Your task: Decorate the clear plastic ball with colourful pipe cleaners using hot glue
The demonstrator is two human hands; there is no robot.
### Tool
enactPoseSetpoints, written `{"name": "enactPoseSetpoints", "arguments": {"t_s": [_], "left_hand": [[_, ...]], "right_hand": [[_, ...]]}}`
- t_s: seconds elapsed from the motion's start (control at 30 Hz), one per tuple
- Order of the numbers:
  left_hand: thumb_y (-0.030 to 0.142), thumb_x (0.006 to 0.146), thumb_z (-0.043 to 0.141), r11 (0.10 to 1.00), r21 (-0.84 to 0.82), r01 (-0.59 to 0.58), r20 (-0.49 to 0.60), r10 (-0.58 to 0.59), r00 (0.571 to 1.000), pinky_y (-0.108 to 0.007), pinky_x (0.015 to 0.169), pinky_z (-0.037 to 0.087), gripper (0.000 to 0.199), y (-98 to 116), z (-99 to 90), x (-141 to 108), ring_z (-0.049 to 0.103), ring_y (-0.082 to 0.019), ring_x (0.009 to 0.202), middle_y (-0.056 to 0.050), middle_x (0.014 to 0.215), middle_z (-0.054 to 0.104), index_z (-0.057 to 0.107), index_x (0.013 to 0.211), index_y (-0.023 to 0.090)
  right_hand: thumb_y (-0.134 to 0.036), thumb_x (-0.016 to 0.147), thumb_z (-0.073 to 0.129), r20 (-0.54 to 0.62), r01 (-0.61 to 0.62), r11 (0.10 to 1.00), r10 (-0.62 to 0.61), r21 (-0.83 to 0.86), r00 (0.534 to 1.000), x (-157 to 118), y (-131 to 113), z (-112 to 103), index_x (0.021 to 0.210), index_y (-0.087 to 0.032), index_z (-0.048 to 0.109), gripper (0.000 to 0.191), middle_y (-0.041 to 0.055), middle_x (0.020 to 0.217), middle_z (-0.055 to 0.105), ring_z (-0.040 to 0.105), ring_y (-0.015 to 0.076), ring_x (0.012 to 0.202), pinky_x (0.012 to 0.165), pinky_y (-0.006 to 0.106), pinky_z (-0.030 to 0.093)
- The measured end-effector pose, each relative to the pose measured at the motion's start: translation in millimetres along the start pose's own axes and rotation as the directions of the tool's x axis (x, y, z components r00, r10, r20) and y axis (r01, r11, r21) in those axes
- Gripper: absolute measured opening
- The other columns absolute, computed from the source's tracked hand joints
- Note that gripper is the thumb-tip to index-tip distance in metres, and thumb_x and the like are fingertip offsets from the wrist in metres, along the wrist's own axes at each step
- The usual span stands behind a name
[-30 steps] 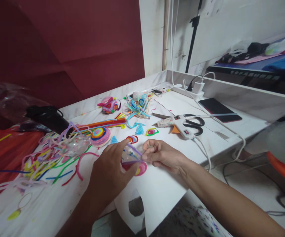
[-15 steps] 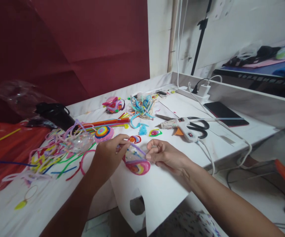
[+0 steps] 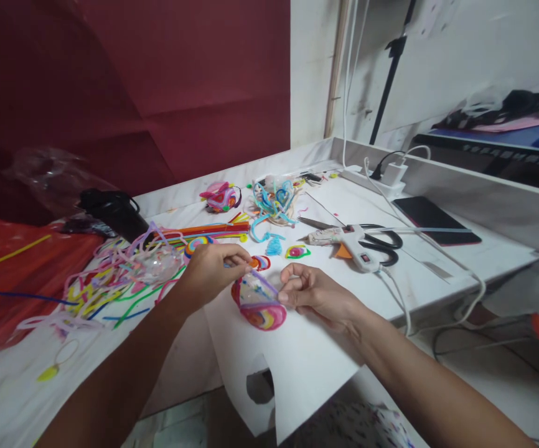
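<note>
A purple pipe cleaner [image 3: 264, 282] is stretched between my two hands. My left hand [image 3: 216, 270] pinches its upper end, and my right hand [image 3: 314, 291] pinches its lower end. Just beneath it lies a rounded piece [image 3: 264, 316] with coiled pink, yellow and blue strips and a clear part, resting on white paper [image 3: 297, 367] that has a hole cut in it. Behind my hands sit a small orange and red coil [image 3: 260, 263] and a green-edged eye shape [image 3: 297, 252].
Loose pipe cleaners [image 3: 96, 289] spread at the left beside a red plastic bag [image 3: 12, 280]. A glue gun [image 3: 356, 242], black-handled scissors [image 3: 384, 239], a phone [image 3: 437, 221] and a power strip [image 3: 372, 180] are on the right. Finished coiled pieces [image 3: 220, 197] stand at the back.
My left hand has shifted slightly up from the rounded piece, uncovering more of its red left edge. My right hand keeps its pinch. The whole view has moved slightly.
</note>
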State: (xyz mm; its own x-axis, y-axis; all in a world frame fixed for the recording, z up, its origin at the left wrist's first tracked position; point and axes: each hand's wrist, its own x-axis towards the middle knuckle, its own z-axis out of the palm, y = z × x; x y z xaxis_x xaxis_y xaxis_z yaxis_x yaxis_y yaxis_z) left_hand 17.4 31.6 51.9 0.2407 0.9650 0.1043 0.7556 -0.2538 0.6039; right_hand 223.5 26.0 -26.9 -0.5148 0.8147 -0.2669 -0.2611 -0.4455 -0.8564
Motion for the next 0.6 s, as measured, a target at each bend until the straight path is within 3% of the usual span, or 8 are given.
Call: {"name": "enactPoseSetpoints", "arguments": {"t_s": [0.1,0.23,0.47,0.6], "left_hand": [[0.029,0.069,0.069,0.990,-0.114,0.079,0.127,-0.064,0.990,-0.024,0.056,0.048,0.018,-5,-4.0,12,0.063,-0.015,0.060,-0.002,0.068,0.069,0.071,0.080,0.015],[0.028,0.062,0.071,0.961,-0.215,0.176,0.327,-0.099,0.940,-0.024,0.055,0.046,0.028,-9,-10.2,26,0.059,-0.014,0.059,-0.002,0.068,0.066,0.070,0.085,0.013],[0.034,0.065,0.070,0.995,-0.073,0.071,0.401,-0.036,0.915,-0.023,0.059,0.045,0.029,-5,-18.5,31,0.061,-0.016,0.072,-0.005,0.086,0.071,0.076,0.088,0.016],[0.036,0.074,0.063,0.989,-0.031,0.147,0.523,-0.109,0.846,-0.019,0.043,0.032,0.032,-1,-20.3,28,0.045,-0.009,0.046,0.003,0.053,0.056,0.076,0.097,0.017]], "right_hand": [[-0.024,0.040,0.093,0.000,0.006,1.000,-0.006,-0.024,1.000,0,0,0,0.079,-0.019,0.052,0.056,-0.0051,0.055,0.065,0.042,0.0049,0.043,0.039,0.018,0.020],[-0.031,0.044,0.093,0.004,0.018,0.999,-0.018,-0.043,1.000,-1,-1,1,0.078,-0.019,0.052,0.055,-0.0059,0.053,0.062,0.040,0.0050,0.042,0.040,0.019,0.019],[-0.027,0.040,0.094,-0.003,0.016,0.999,-0.016,-0.032,1.000,0,-1,0,0.077,-0.019,0.051,0.057,-0.0058,0.053,0.063,0.041,0.0053,0.043,0.042,0.019,0.020],[-0.024,0.039,0.094,0.003,0.040,0.999,-0.040,0.001,0.999,2,-1,0,0.075,-0.019,0.050,0.056,-0.0043,0.055,0.065,0.051,0.0078,0.048,0.050,0.020,0.032]]}}
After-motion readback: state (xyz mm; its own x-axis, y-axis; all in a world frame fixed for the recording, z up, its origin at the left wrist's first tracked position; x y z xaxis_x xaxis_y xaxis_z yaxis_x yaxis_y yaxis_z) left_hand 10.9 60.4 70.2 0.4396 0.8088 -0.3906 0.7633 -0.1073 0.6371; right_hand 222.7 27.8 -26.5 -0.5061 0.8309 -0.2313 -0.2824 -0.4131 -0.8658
